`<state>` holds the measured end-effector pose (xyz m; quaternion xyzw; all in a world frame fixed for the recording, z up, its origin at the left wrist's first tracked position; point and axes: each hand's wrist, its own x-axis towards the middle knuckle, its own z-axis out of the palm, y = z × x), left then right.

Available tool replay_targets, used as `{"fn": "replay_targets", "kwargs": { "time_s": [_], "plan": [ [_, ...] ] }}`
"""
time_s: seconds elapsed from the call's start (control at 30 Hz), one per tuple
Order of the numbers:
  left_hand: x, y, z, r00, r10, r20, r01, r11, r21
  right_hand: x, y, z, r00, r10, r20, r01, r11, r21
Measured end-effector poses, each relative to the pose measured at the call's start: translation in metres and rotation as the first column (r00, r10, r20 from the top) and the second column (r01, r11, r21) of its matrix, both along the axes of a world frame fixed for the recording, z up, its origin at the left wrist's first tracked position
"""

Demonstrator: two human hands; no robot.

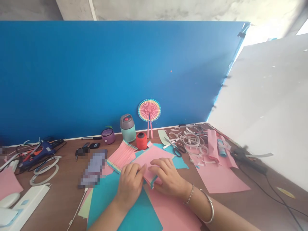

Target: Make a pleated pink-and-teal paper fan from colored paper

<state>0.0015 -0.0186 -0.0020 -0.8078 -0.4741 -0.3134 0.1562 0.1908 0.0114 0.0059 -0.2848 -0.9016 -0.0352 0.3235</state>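
Note:
In the head view, a pink sheet of paper [157,154] with a folded edge striped in blue lies between my two hands. My left hand [131,182] is closed at its left side, thumb pressed along the fold. My right hand [169,178] grips the near right corner, fingers curved over it and thumb below. Under the hands are a teal sheet [103,199] and another pink sheet [175,208]. Just beyond my left hand rests a pleated pink paper strip [122,155] with blue and yellow edges.
A finished paper fan [149,110] leans on the blue partition. Near it stand a food jar [128,128], a red thread spool [141,141] and scissors [177,150]. Paper scraps [193,141] and a glue gun [250,160] lie right; a blue glue gun [39,154] and power strip [32,207] lie left.

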Motion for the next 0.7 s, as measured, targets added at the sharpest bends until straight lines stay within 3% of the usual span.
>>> {"fn": "replay_targets", "kwargs": {
  "time_s": [0.17,0.43,0.57,0.7],
  "plan": [
    [0.001,0.0,-0.003,0.999,0.034,0.0,-0.034,0.999,-0.012,-0.002,-0.004,0.01,0.987,0.137,0.084,-0.128,0.986,-0.105],
    [-0.012,0.007,0.001,0.987,0.029,0.16,-0.03,1.0,0.004,0.006,0.008,-0.002,0.986,0.095,-0.139,-0.06,0.969,0.238],
    [-0.025,0.009,0.001,0.966,-0.039,0.255,-0.007,0.984,0.176,0.013,0.01,0.003,0.962,0.11,-0.252,-0.015,0.936,0.351],
    [-0.032,0.002,0.004,0.97,-0.125,0.21,0.031,0.916,0.4,0.017,0.004,0.015,0.952,0.133,-0.275,-0.007,0.909,0.417]
  ]
}}
